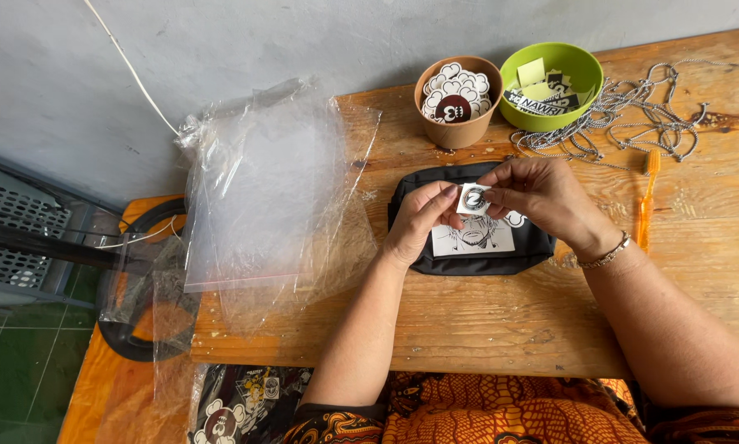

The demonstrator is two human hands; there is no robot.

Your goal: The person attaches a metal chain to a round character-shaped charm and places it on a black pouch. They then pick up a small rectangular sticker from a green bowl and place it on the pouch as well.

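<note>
Sticker point(473, 198), small, squarish and white with a dark round print, is sitting right between your two hands, and you're holding it just above the black pouch point(468, 220) on the wooden tabletop point(484, 321). Your left hand point(423, 220) is coming at it from the left, fingers point(447, 194) pinched together on its left edge. Your right hand point(546, 197) is meeting it from the right, fingers point(494, 191) closed on its right edge, so both hands are equally near and the little piece is bridging the gap between them. It's looking flat and thin, tilted slightly toward you, with no clear long axis. Below it, on the pouch, a white rectangular print of a drawn figure point(474, 236) is showing.

Beyond your hands, a brown cup point(458, 100) is holding more round black-and-white stickers, and a green bowl point(552, 85) just beside it is holding mixed paper pieces. A tangle of silver bead chain point(632, 119) is lying to the right of the bowl, with an orange brush point(647, 201) near your right wrist. Clear plastic bags point(271, 189) are piling up well to your left.
</note>
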